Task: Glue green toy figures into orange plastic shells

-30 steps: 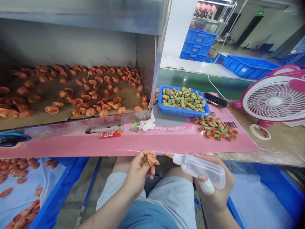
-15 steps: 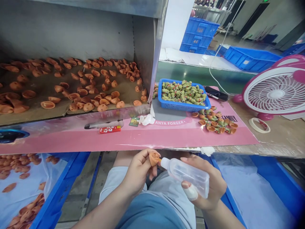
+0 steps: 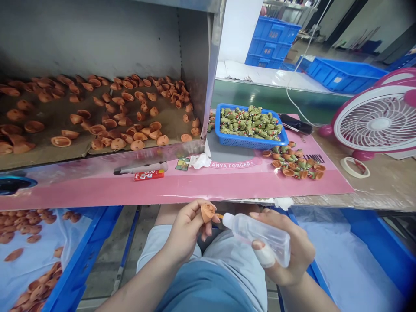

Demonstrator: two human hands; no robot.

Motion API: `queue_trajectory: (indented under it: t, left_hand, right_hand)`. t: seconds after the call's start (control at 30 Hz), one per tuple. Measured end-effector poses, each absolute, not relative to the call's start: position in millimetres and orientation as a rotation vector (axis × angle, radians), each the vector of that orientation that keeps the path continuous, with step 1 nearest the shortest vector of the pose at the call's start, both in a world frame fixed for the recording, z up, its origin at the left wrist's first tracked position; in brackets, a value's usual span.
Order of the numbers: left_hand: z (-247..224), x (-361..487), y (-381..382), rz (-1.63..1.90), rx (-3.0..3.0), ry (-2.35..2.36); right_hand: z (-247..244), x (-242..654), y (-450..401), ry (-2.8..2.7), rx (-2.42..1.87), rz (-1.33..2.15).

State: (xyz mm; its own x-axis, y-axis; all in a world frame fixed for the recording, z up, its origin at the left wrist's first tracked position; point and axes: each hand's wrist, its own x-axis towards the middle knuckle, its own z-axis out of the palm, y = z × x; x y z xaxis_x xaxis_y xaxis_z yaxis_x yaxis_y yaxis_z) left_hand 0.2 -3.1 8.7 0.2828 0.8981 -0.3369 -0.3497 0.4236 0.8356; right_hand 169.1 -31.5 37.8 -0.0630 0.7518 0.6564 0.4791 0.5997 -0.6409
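We pinch one terracotta-coloured piece (image 3: 207,212) in our left hand (image 3: 185,225) and grip one squeeze bottle (image 3: 255,230) in our right hand (image 3: 299,248); beyond sit one blue basket (image 3: 248,142) and one electric fan (image 3: 379,124).

Pink mat (image 3: 191,190) brightly lit; metal box (image 3: 97,43) interior shadowed; edges stretched, right corners darkened.

An open-fronted metal cabinet (image 3: 97,39) fills ten o'clock, its grey inner walls smudged dark low down. Between twelve and one stands a white pillar (image 3: 238,30), with stacked blue crates (image 3: 273,41) beside it at one. Toward two o'clock lie a pale wall (image 3: 388,26) and a dark upright opening (image 3: 349,21). The desk (image 3: 386,186) shows brown at three; grey floor (image 3: 102,264) appears near eight. Light glints off a green strip (image 3: 273,96) toward one.
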Motion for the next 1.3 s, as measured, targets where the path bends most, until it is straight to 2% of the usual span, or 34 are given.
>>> queue_trajectory:
  t: [0.33,0.57,1.0,1.3]
  left_hand:
    - [7.0,0.6,-3.7,0.926,0.766,0.934]
    - [6.3,-1.4,-2.3,0.933,0.8,0.935]
    - [3.5,-1.7,-2.1,0.953,0.855,0.93]
    - [4.1,-1.5,-2.7,0.954,0.863,0.912]
  right_hand:
    - [40.6,166.4,-29.3,-1.717,-0.99,0.316]
    - [41.1,168.4,-28.2,-1.653,-0.915,0.194]
    - [37.7,168.8,-27.0,-1.688,-0.89,0.259]
    - [40.8,165.6,-27.9,-1.652,-0.991,0.207]
